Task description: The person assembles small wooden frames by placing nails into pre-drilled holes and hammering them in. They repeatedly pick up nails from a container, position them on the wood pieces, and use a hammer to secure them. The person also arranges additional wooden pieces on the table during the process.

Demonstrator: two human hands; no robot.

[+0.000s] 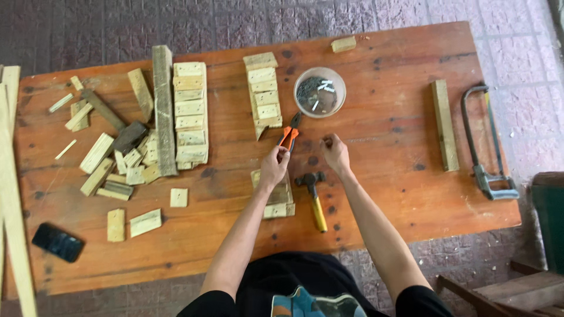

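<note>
My left hand (274, 165) grips the orange handles of a pair of pliers (290, 132), whose dark jaws point toward a clear round bowl of nails (319, 91). My right hand (335, 152) hovers just right of the pliers with fingers curled; whether it pinches a nail I cannot tell. Between my forearms lies a hammer (313, 196) with a yellow handle. A small stack of wood pieces (279, 202) sits under my left wrist. A column of short wooden blocks (263, 94) lies left of the bowl.
On the brown wooden table (376, 194), a long plank (164, 108) and another row of blocks (190, 111) lie left of centre, with scattered offcuts (111, 164). A hacksaw (484, 141) and wood bar (445, 124) lie right. A phone (57, 242) rests front left.
</note>
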